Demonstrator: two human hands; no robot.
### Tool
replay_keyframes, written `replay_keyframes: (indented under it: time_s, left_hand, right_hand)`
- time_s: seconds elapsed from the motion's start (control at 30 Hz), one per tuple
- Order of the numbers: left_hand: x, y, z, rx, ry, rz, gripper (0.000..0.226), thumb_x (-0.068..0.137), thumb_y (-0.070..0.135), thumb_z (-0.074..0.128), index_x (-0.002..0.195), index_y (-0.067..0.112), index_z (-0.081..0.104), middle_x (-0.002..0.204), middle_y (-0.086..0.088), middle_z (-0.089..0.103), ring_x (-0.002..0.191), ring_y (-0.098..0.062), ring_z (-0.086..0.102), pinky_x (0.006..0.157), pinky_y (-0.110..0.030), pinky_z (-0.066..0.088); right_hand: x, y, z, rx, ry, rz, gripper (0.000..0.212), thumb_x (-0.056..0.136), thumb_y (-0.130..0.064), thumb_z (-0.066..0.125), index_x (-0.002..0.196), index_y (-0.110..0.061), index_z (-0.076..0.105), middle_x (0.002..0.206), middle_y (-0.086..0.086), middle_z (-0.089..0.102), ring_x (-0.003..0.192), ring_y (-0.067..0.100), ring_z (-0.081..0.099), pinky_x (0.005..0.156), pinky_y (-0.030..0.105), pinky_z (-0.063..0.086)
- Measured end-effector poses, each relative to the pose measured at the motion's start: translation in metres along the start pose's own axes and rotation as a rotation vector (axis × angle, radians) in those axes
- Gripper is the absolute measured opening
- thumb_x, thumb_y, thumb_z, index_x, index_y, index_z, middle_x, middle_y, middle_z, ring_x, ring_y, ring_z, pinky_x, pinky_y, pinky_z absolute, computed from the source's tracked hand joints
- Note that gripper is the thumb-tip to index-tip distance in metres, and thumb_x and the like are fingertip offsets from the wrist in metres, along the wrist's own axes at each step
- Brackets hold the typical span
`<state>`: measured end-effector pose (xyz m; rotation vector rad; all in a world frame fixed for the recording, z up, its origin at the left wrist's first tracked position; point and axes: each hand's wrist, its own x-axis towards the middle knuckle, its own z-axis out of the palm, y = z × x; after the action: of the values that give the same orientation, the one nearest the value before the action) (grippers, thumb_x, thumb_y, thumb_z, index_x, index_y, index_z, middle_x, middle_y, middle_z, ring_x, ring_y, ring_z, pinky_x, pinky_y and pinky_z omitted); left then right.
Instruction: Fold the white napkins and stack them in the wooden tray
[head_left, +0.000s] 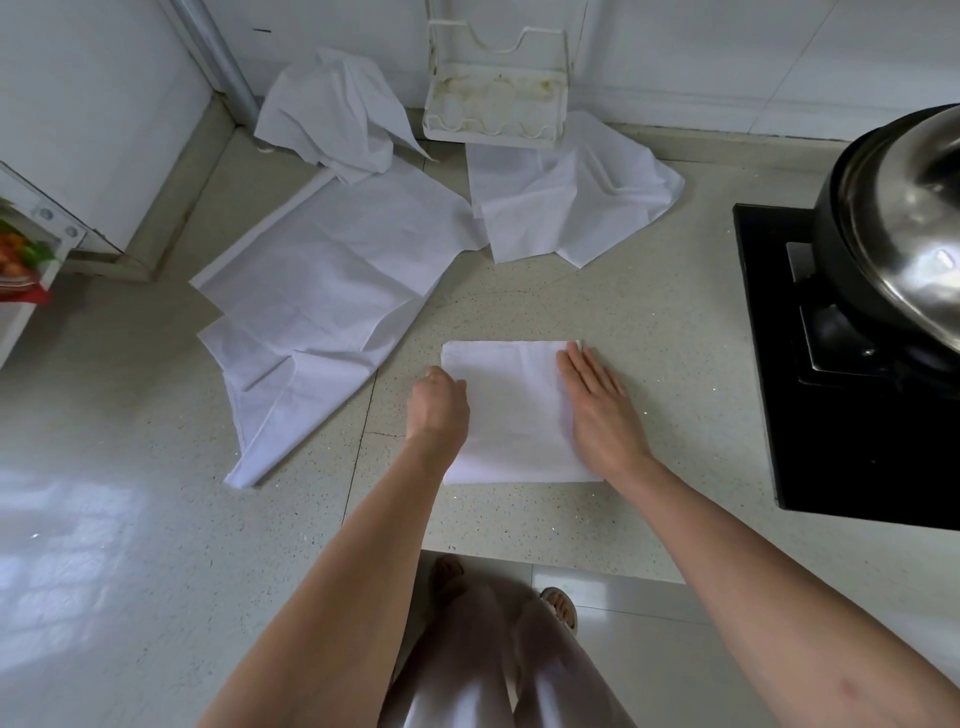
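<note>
While pressed flat on the pale speckled stone countertop, lay squarely between both hands as a folded white cloth napkin, its long axis running away from the body toward the wall. Rested palm-down along that napkin's right edge: the right hand, fingers straight and together, gripping nothing, merely pinning the cloth. Sat at the napkin's left edge: the left hand, fingers curled down over the hem with the tips hidden, so cannot tell whether pinching the edge or only touching it. Judged as mid-fold, likely one more halving across the long axis, with the far short edge lying just beyond the right fingertips and both hands about equally near. Left unfolded beyond the folded napkin, toward the wall: a large spread white napkin to the far left of it, a crumpled white napkin farther back in the corner, and a rumpled white napkin straight behind it, partly under a white plastic wall rack. Stood well to the right of the folded napkin: a black glass hob carrying a lidded steel pot. No wooden tray seen anywhere.
</note>
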<state>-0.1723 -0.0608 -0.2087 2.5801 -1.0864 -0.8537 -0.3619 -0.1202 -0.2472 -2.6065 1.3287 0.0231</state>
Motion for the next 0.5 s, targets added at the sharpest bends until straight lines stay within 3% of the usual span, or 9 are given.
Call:
replay_keyframes:
  time_s: [0.07,0.17,0.27,0.3,0.37,0.43,0.5]
  left_hand:
    - [0.001,0.0,-0.002,-0.029,-0.003,-0.008,0.031,0.102,0.021,0.041,0.118,-0.006,0.047,0.115,-0.022,0.059,0.099,-0.033,0.06,0.066,-0.029,0.041]
    - [-0.007,0.0,-0.005,-0.018,0.077,0.003,0.037,0.099,0.023,0.047,0.126,-0.001,0.039,0.118,-0.018,0.056,0.087,-0.027,0.057,0.064,-0.03,0.045]
    - [-0.018,-0.002,0.012,0.316,0.346,0.302,0.048,0.096,0.035,0.049,0.135,0.008,0.037,0.128,-0.011,0.05,0.11,-0.025,0.052,0.09,-0.036,0.048]
    - [-0.02,0.0,0.021,0.334,0.37,0.414,0.048,0.097,0.035,0.046,0.138,0.01,0.039,0.131,-0.01,0.051,0.118,-0.026,0.05,0.098,-0.038,0.043]
    - [-0.022,0.006,0.038,0.34,0.268,0.533,0.047,0.099,0.034,0.038,0.141,0.012,0.04,0.141,-0.008,0.047,0.132,-0.026,0.041,0.112,-0.041,0.03]
    - [-0.026,0.001,0.049,0.334,0.17,0.523,0.052,0.101,0.036,0.026,0.146,0.011,0.034,0.151,-0.007,0.036,0.142,-0.025,0.028,0.119,-0.04,0.015]
    - [-0.029,-0.016,0.056,0.367,0.193,0.545,0.056,0.1,0.037,0.02,0.149,0.011,0.029,0.156,-0.006,0.027,0.145,-0.025,0.021,0.121,-0.039,0.008]
  right_hand:
    - [0.0,0.005,0.001,0.034,-0.014,0.004,0.064,0.094,0.001,0.034,0.152,-0.008,0.008,0.16,0.005,0.003,0.148,0.019,0.002,0.12,0.032,0.005]
    - [0.0,0.006,0.005,0.036,-0.008,0.008,0.057,0.099,-0.01,0.031,0.152,-0.009,0.009,0.16,0.003,0.006,0.147,0.017,0.001,0.121,0.034,0.009]
    - [-0.001,0.003,0.008,0.024,0.037,0.021,0.056,0.1,-0.03,0.014,0.152,-0.01,0.014,0.159,0.004,0.008,0.147,0.016,0.002,0.12,0.033,0.005]
    - [-0.002,0.002,0.008,0.012,0.036,0.023,0.057,0.1,-0.034,0.011,0.152,-0.01,0.014,0.159,0.004,0.008,0.147,0.016,0.003,0.12,0.032,0.003]
    - [-0.001,0.002,0.009,-0.011,0.037,0.027,0.059,0.1,-0.037,0.01,0.152,-0.01,0.014,0.159,0.005,0.009,0.147,0.017,0.003,0.12,0.031,0.0]
    - [-0.001,0.001,0.01,-0.022,0.042,0.03,0.059,0.1,-0.037,0.012,0.152,-0.009,0.017,0.159,0.007,0.012,0.147,0.019,0.008,0.119,0.031,0.0]
    - [0.0,0.001,0.01,-0.032,0.059,0.036,0.059,0.1,-0.037,0.015,0.151,-0.007,0.021,0.158,0.009,0.017,0.146,0.021,0.014,0.118,0.031,0.003]
